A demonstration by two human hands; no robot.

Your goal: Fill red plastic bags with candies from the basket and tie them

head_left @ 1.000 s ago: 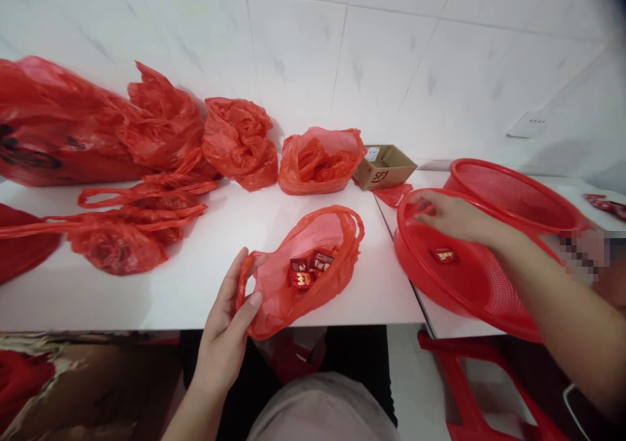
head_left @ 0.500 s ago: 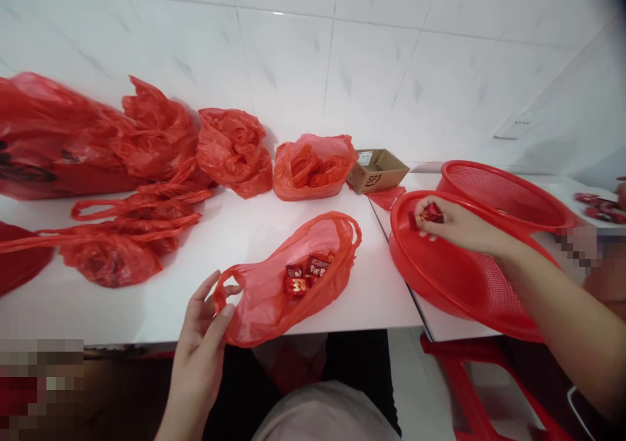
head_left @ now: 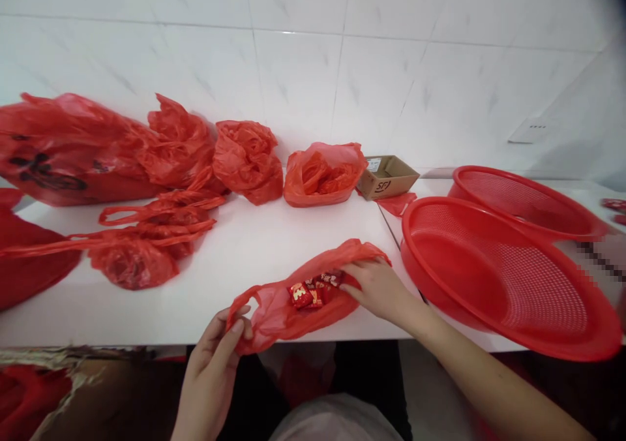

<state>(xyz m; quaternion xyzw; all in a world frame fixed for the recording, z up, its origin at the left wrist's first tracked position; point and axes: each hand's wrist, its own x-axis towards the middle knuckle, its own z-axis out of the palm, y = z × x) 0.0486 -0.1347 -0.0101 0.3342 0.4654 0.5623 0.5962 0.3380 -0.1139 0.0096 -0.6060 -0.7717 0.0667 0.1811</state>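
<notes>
A red plastic bag (head_left: pixel 274 307) lies open at the white table's front edge, with several red-wrapped candies (head_left: pixel 313 291) inside. My left hand (head_left: pixel 215 356) pinches the bag's near handle loop between thumb and fingers. My right hand (head_left: pixel 374 288) reaches into the bag's mouth from the right, fingers curled against the plastic beside the candies. I cannot make out whether those fingers hold a candy. To the right sits a large red mesh basket (head_left: pixel 508 278).
A second red basket (head_left: pixel 523 199) stands behind the first. Several crumpled red bags (head_left: pixel 161 160) line the tiled wall, one open bag (head_left: pixel 323 173) among them. A small cardboard box (head_left: pixel 386 177) sits at the back. A white table top (head_left: pixel 235 252) spreads between them.
My right hand left the red basket with a candy and moved left into the bag's mouth. The bag has flattened. My left hand keeps its pinch on the handle.
</notes>
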